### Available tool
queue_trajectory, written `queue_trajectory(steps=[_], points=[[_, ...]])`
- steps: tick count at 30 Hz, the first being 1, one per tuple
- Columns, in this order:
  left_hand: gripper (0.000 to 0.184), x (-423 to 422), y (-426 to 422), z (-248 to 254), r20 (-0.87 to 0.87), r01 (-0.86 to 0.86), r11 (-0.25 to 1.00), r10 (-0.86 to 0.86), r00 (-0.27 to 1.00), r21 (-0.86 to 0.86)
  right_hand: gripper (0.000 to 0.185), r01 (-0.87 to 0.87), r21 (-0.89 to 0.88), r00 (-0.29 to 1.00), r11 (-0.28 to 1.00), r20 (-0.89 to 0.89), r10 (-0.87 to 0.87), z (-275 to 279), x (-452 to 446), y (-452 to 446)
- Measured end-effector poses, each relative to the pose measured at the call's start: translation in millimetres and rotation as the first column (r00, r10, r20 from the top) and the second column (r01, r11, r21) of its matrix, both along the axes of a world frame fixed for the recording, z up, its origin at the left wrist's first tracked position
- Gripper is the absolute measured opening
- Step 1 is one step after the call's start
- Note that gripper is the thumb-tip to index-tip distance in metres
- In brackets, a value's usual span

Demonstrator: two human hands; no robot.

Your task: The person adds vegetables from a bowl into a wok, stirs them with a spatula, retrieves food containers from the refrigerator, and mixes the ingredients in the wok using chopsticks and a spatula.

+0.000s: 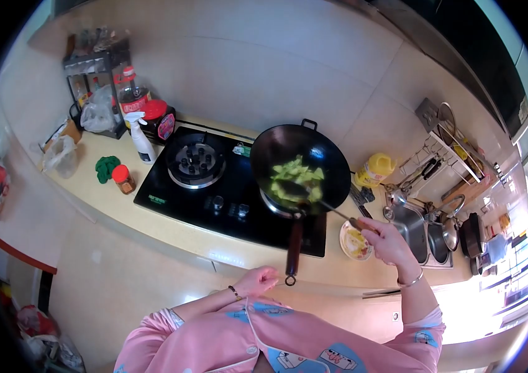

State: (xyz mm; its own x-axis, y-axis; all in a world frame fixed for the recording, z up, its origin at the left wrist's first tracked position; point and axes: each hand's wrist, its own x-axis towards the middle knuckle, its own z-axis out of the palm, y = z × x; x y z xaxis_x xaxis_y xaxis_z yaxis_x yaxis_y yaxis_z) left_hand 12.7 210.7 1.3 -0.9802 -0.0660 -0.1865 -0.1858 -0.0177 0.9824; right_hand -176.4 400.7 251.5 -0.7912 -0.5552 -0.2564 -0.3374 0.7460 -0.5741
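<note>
My right hand (389, 241) is wrapped round the wooden handle of a spatula (336, 212). Its dark blade rests among chopped green vegetable pieces (304, 175) in a black wok (276, 142). The wok sits over the right side of the black gas stove (183, 199), its long dark handle (295, 248) pointing toward me. Left of that handle's end, my left hand (258, 281) hangs in front of the counter, fingers loosely curled with nothing seen in them. A small plate (345, 248) with yellowish residue lies beneath my right hand.
Left of the stove are a white spray bottle (143, 146), a red-lidded jar (124, 180) and a green cloth (106, 168). A yellow jug (377, 169) stands right of the wok. Beyond it are a sink (410, 227) and a wall rack (456, 155) with utensils.
</note>
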Motion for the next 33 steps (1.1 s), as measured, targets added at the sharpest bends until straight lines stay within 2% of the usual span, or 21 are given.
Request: queue_trajectory(steps=[1,3,4,7,8,10,11,13,14,16,17,19,20,22,23,25,26,30,33], points=[[0.032,-1,-1,3,0.013,0.001,1.0,-0.001,1.0,-0.002,0.034,0.004,0.003,1.0,1.0,0.0,-0.004,-10,-2,3],[0.032,-2,2,2,0.026,0.005,1.0,-0.005,1.0,0.0,0.033,-0.163,-0.087,0.98,0.983,-0.129,0.151,-46,-15,8],[0.032,-4,3,-2,-0.005,0.006,1.0,-0.006,1.0,0.023,0.033,-0.161,-0.085,0.98,0.983,-0.129,0.15,-59,-21,7],[0.032,-5,3,-4,-0.028,0.026,0.999,-0.025,0.999,0.029,0.035,-0.235,0.001,0.859,0.972,-0.467,0.208,-86,-33,-4],[0.032,-5,2,-4,-0.022,0.045,0.999,-0.045,0.999,0.018,0.035,-0.237,-0.002,0.859,0.971,-0.467,0.209,-86,-34,-4],[0.032,-5,2,-6,-0.02,0.035,0.999,-0.034,0.999,0.03,0.036,-0.186,-0.153,0.955,0.971,-0.258,0.143,-71,-25,-7],[0.032,-5,3,-7,-0.02,0.026,0.999,-0.025,0.999,0.045,0.036,-0.184,-0.15,0.956,0.971,-0.255,0.142,-60,-18,-13],[0.033,-5,3,-2,-0.021,0.047,0.998,-0.047,0.999,0.046,0.034,-0.033,-0.069,0.999,0.997,0.022,0.035,-44,-4,-26],[0.033,-5,3,0,-0.026,0.064,0.997,-0.063,0.998,0.039,0.034,-0.032,-0.067,0.999,0.997,0.023,0.033,-54,-9,-26],[0.033,-6,2,-4,-0.038,0.057,0.998,-0.057,0.998,0.013,0.034,-0.16,-0.123,0.97,0.979,-0.202,0.134,-80,-23,-25],[0.033,-6,1,-5,-0.05,0.05,0.999,-0.05,0.997,-0.012,0.034,-0.158,-0.125,0.971,0.979,-0.201,0.131,-80,-25,-21],[0.033,-4,-1,2,-0.04,0.034,0.999,-0.033,0.999,0.016,0.035,-0.21,-0.052,0.902,0.976,-0.395,0.173,-66,-24,-13],[0.033,-4,-2,5,-0.031,0.014,0.999,-0.012,0.999,0.048,0.035,-0.211,-0.048,0.902,0.976,-0.394,0.175,-51,-19,-8],[0.033,-3,-4,-2,-0.034,0.006,0.999,-0.004,0.999,0.046,0.033,-0.182,0.168,0.848,0.969,-0.472,0.241,-13,3,4],[0.034,-3,-5,-4,-0.039,0.001,0.999,0.0,0.999,0.034,0.033,-0.184,0.173,0.848,0.968,-0.47,0.245,-4,10,6],[0.034,-3,-7,2,-0.02,0.002,1.0,-0.002,1.0,0.02,0.028,-0.151,0.398,0.726,0.905,-0.576,0.374,6,20,12],[0.034,-4,-7,5,0.0,0.007,1.0,-0.007,1.0,0.002,0.027,-0.164,0.425,0.654,0.89,-0.629,0.42,-7,17,14],[0.034,-6,-7,-1,-0.041,0.006,1.0,-0.005,0.999,0.015,0.028,-0.071,0.465,0.633,0.882,-0.662,0.4,-57,-1,-7],[0.034,-4,-14,2,-0.027,0.035,0.999,-0.036,0.999,-0.038,0.029,-0.04,0.433,0.65,0.901,-0.673,0.352,-54,-10,-2]])
